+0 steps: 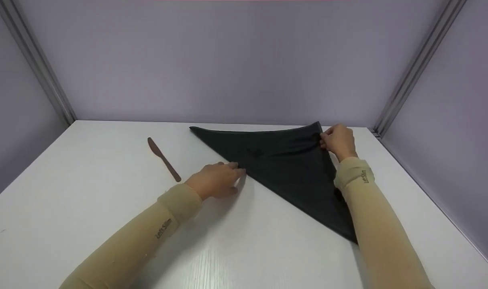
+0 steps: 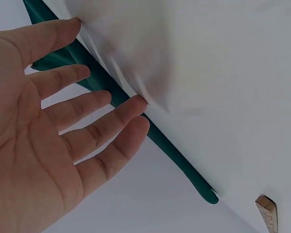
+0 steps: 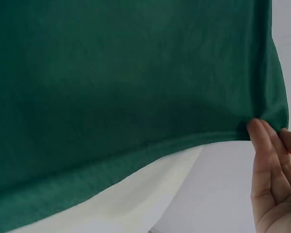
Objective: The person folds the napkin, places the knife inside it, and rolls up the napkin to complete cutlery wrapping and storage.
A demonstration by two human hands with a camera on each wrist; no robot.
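**A:** What does the figure show?

**B:** A dark green cloth folded into a triangle point(image 1: 284, 168), lying flat on the white wooden table point(image 1: 107, 208), toward its far right part. The long folded edge runs from the far left corner down toward the person's right forearm. A brown knife-shaped utensil point(image 1: 163, 158) lies to the left, well apart from the cloth.

**A:** And the hands?

**B:** They are apart. The left hand point(image 1: 216, 180) is spread, fingers straight, fingertips point(image 2: 138, 103) touching the folded edge near its middle. The right hand point(image 1: 338, 140) pinches the far right corner of the cloth between thumb and fingers (the wrist view shows the fingertips point(image 3: 259, 133) at the hem, where the fabric puckers slightly).

**A:** How would the step in hand be done well?

**B:** By my reading, the cloth is being squared up at that corner. The left fingertips should press flat and steadily so the fold does not creep. The right hand should draw the corner only enough to take out the pucker, keeping both layers together in the pinch.

**A:** The main risk?

**B:** Pulling too hard probably drags the whole triangle across the smooth tabletop, or splits the layers so their edges no longer match.
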